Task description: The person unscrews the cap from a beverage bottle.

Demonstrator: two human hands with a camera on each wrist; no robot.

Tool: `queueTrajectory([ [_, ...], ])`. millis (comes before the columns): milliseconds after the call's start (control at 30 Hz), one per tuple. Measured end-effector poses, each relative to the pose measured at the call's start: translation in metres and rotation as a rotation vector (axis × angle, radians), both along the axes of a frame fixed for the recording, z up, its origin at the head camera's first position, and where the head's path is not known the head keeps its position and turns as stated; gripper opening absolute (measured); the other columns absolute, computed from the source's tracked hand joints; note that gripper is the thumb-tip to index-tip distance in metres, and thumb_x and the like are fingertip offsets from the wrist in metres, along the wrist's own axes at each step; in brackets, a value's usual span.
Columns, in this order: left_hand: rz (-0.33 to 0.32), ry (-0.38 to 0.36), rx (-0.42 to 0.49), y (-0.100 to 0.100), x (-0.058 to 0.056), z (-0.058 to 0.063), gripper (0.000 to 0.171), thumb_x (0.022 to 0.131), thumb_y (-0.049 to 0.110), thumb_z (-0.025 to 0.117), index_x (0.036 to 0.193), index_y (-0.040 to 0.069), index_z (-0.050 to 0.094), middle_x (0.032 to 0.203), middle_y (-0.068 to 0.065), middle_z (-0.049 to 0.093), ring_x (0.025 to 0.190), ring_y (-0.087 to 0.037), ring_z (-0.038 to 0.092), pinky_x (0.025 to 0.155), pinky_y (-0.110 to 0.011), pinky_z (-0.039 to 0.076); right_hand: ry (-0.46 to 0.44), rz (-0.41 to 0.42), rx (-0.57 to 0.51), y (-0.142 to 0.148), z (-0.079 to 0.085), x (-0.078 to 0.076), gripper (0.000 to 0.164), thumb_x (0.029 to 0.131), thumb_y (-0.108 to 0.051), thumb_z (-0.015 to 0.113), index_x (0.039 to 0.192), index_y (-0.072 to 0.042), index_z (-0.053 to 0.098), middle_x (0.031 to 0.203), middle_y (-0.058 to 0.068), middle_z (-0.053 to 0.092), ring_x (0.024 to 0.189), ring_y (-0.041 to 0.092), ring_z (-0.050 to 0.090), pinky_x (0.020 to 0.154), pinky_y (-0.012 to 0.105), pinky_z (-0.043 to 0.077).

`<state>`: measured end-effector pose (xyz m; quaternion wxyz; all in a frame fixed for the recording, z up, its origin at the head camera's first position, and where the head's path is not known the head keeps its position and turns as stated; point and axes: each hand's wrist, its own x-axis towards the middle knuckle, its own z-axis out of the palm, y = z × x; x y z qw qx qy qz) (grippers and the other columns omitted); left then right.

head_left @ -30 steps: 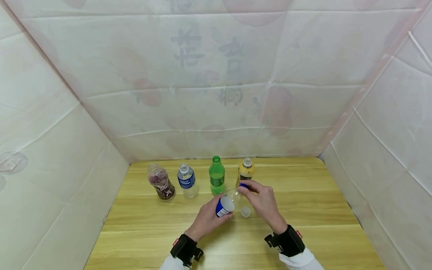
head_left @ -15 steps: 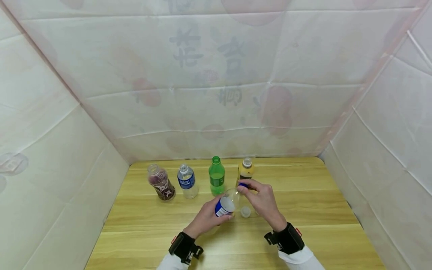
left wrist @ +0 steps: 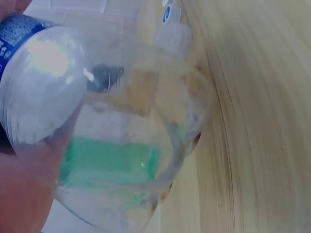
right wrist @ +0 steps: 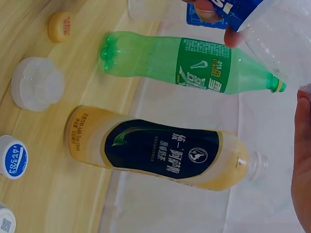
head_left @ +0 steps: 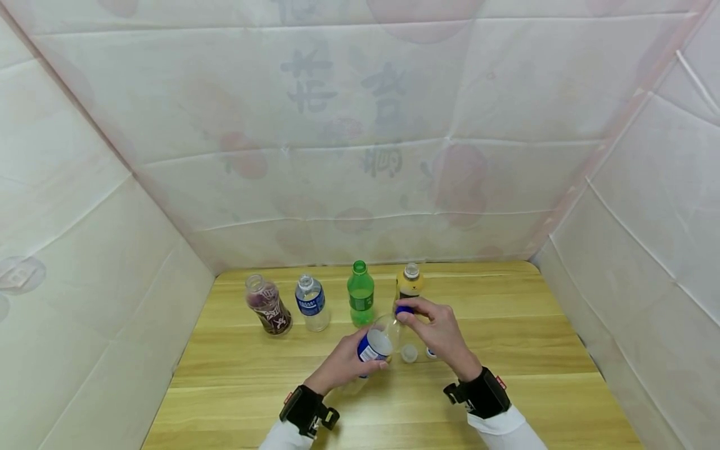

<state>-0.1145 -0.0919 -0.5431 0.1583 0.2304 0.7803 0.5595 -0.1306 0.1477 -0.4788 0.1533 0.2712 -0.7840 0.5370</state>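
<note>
My left hand (head_left: pixel 344 362) grips a clear plastic bottle (left wrist: pixel 131 121) around its blue label (head_left: pixel 371 345), in the head view. The bottle is tilted, its neck pointing up and to the right. At that upper end my right hand (head_left: pixel 443 330) pinches a blue cap (head_left: pixel 403 310) between thumb and fingers. Whether the cap's thread is engaged on the neck cannot be seen. In the right wrist view, the blue label and some left fingertips (right wrist: pixel 233 37) appear at the top, and part of my right hand shows at the right edge.
Uncapped bottles stand behind: a purple-brown one (head_left: pixel 269 306), a blue-labelled one (head_left: pixel 312 303), a green one (head_left: pixel 360 295) and a yellow one (head_left: pixel 410 282). Loose caps lie nearby: translucent (right wrist: pixel 38 83), orange (right wrist: pixel 59 27), white-and-blue (right wrist: pixel 13 157). White fabric walls enclose the wooden table (head_left: pixel 253 387).
The right fingers have shifted slightly on the blue cap, and more of it shows. A white-and-blue loose cap has come into view beside the right hand. The left hand keeps its grip.
</note>
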Motion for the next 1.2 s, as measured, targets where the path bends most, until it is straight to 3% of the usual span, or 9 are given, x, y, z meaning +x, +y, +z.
queueTrajectory([
  [133, 0.042, 0.029, -0.02, 0.0024, 0.0008, -0.0022, 0.07, 0.09, 0.022, 0.082, 0.148, 0.002, 0.048, 0.12, -0.008, 0.068, 0.105, -0.019, 0.066, 0.088, -0.033, 0.056, -0.031, 0.035, 0.0, 0.0018, -0.001, 0.0, 0.029, 0.091, 0.006, 0.073, 0.118, -0.005, 0.075, 0.11, 0.01, 0.077, 0.1, 0.017, 0.074, 0.087, 0.03, 0.06],
  [267, 0.101, 0.119, -0.09, 0.0053, 0.0023, -0.0059, 0.073, 0.089, 0.025, 0.084, 0.148, 0.001, 0.048, 0.123, -0.011, 0.067, 0.108, -0.023, 0.066, 0.09, -0.037, 0.057, -0.07, 0.042, 0.031, 0.0034, -0.0023, 0.0005, 0.03, 0.095, 0.002, 0.071, 0.124, -0.007, 0.072, 0.118, 0.01, 0.075, 0.108, 0.021, 0.072, 0.091, 0.036, 0.06],
  [433, 0.205, 0.267, -0.224, 0.0069, 0.0052, -0.0065, 0.076, 0.085, 0.034, 0.087, 0.147, 0.006, 0.051, 0.127, -0.011, 0.067, 0.11, -0.025, 0.067, 0.09, -0.043, 0.058, -0.113, -0.072, 0.087, 0.0039, -0.0051, 0.0022, 0.033, 0.099, -0.011, 0.071, 0.131, -0.005, 0.068, 0.117, 0.006, 0.073, 0.106, 0.018, 0.069, 0.089, 0.038, 0.06],
  [600, 0.248, 0.361, -0.275, 0.0073, 0.0063, -0.0035, 0.076, 0.084, 0.038, 0.088, 0.144, 0.007, 0.053, 0.128, -0.01, 0.067, 0.112, -0.025, 0.067, 0.092, -0.046, 0.058, -0.047, -0.2, 0.172, -0.001, -0.0014, 0.0057, 0.027, 0.094, -0.021, 0.079, 0.115, -0.005, 0.074, 0.097, -0.003, 0.068, 0.085, 0.009, 0.066, 0.072, 0.032, 0.061],
  [833, 0.248, 0.358, -0.278, 0.0079, 0.0065, -0.0022, 0.075, 0.084, 0.038, 0.087, 0.144, 0.008, 0.052, 0.13, -0.01, 0.066, 0.114, -0.025, 0.066, 0.094, -0.046, 0.057, 0.041, -0.21, 0.215, -0.0045, 0.0027, 0.007, 0.022, 0.089, -0.016, 0.083, 0.106, -0.003, 0.077, 0.091, -0.004, 0.066, 0.078, 0.006, 0.063, 0.064, 0.029, 0.058],
  [1067, 0.223, 0.321, -0.24, 0.0086, 0.0071, -0.001, 0.074, 0.085, 0.028, 0.088, 0.145, 0.006, 0.051, 0.13, -0.012, 0.066, 0.114, -0.028, 0.066, 0.095, -0.048, 0.057, 0.069, -0.162, 0.204, -0.0038, 0.0038, 0.0059, 0.022, 0.09, -0.011, 0.081, 0.111, -0.004, 0.077, 0.102, 0.003, 0.071, 0.085, 0.01, 0.067, 0.066, 0.039, 0.061],
  [1200, 0.219, 0.312, -0.237, 0.0081, 0.0076, -0.0002, 0.075, 0.085, 0.029, 0.088, 0.146, 0.006, 0.051, 0.13, -0.013, 0.066, 0.114, -0.028, 0.066, 0.095, -0.048, 0.057, 0.078, -0.141, 0.208, -0.003, 0.0036, 0.0059, 0.024, 0.091, -0.009, 0.08, 0.114, -0.004, 0.076, 0.108, 0.007, 0.072, 0.09, 0.014, 0.069, 0.07, 0.037, 0.062],
])
